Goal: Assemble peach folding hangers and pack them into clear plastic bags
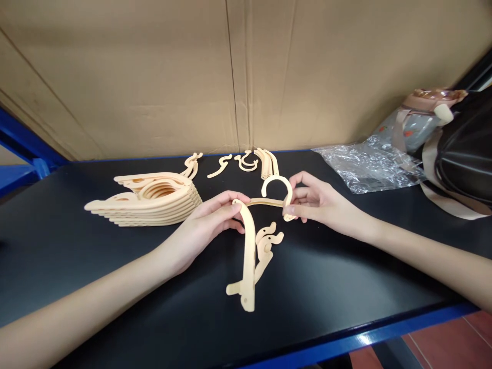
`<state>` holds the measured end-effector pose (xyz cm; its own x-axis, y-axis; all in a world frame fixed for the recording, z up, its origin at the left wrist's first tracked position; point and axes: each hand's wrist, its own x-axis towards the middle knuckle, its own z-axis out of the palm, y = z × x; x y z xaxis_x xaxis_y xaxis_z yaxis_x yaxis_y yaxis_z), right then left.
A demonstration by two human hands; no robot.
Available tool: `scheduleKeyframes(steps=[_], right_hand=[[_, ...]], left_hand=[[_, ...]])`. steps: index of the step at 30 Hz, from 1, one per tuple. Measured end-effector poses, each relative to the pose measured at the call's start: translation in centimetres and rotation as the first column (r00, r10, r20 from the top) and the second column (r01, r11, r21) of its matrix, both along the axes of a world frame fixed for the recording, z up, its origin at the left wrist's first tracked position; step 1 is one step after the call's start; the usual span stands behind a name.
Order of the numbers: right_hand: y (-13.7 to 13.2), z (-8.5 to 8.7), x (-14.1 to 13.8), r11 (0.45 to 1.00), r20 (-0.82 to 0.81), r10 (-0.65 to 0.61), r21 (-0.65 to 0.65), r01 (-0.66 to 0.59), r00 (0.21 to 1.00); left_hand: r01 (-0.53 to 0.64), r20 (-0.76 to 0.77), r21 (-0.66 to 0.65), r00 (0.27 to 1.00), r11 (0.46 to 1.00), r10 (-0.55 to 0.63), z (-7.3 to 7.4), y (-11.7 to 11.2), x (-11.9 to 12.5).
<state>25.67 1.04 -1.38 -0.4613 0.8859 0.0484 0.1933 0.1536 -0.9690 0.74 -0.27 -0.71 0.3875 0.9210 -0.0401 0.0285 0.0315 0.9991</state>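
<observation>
My left hand (209, 218) pinches the top end of a beige plastic hanger arm (249, 251) that hangs down toward the black table (96, 266). My right hand (313, 202) grips the beige hook piece (277, 187) at its curved end, right of the left hand. A thin bar of the hanger runs between the two hands. Two more beige arm pieces (265, 248) lie on the table just under and right of the held arm.
A stack of several finished beige hangers (149, 202) lies at the left. Loose hooks and arm pieces (246, 163) sit at the back by the cardboard wall (230, 72). Crumpled clear plastic (365, 164) and a black bag (465, 154) are at the right. The table's blue edge (384, 335) runs in front.
</observation>
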Motion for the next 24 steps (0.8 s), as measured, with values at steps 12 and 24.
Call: scheduleKeyframes(steps=[12, 24], right_hand=[[-0.1, -0.3, -0.1, 0.996, -0.050, 0.071, 0.055, -0.068, 0.996], [-0.3, -1.0, -0.5, 0.983, -0.131, 0.170, -0.041, -0.177, 0.977]], left_hand=[[-0.050, -0.142, -0.167, 0.989, 0.985, 0.026, 0.7, -1.6, 0.7], [0.173, -0.479, 0.403, 0.877, 0.899, 0.046, 0.2, -2.3, 0.4]])
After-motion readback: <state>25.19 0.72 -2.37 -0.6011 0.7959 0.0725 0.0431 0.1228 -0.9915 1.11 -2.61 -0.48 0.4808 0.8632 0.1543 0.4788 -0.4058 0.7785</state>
